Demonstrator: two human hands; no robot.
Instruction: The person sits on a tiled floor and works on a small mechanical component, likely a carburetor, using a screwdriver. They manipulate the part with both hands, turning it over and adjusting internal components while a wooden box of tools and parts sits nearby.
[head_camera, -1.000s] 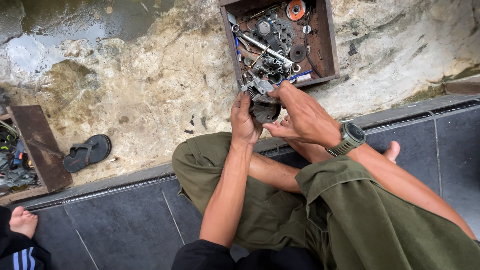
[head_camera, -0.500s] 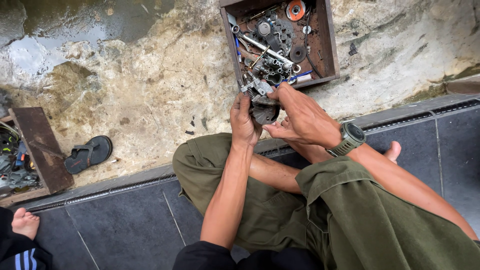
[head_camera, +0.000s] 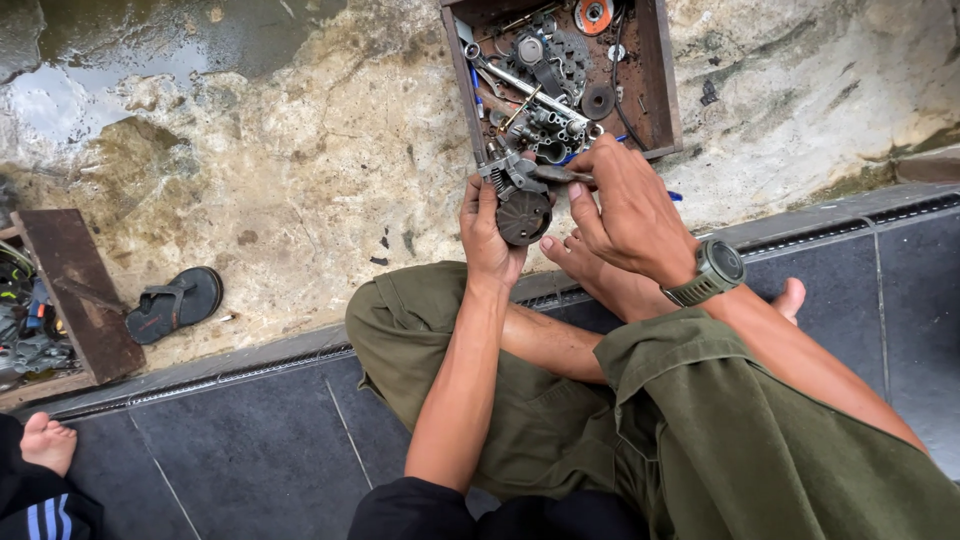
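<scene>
On rough, stained concrete ground (head_camera: 300, 190) a brown wooden tray (head_camera: 660, 90) holds wrenches, gears and other metal parts. Just below it, the left hand (head_camera: 488, 235) curls around a small dark metal engine part (head_camera: 522, 205). The right hand (head_camera: 628, 205) pinches a slim metal tool (head_camera: 555, 174) against that part.

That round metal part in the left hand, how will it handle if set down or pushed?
The metal part looks like solid cast metal, so probably heavy for its size and stiff. Its round dark body may roll on the uneven ground. It looks grimy, perhaps slippery; the left hand cups it while the right hand grips its top.
</scene>
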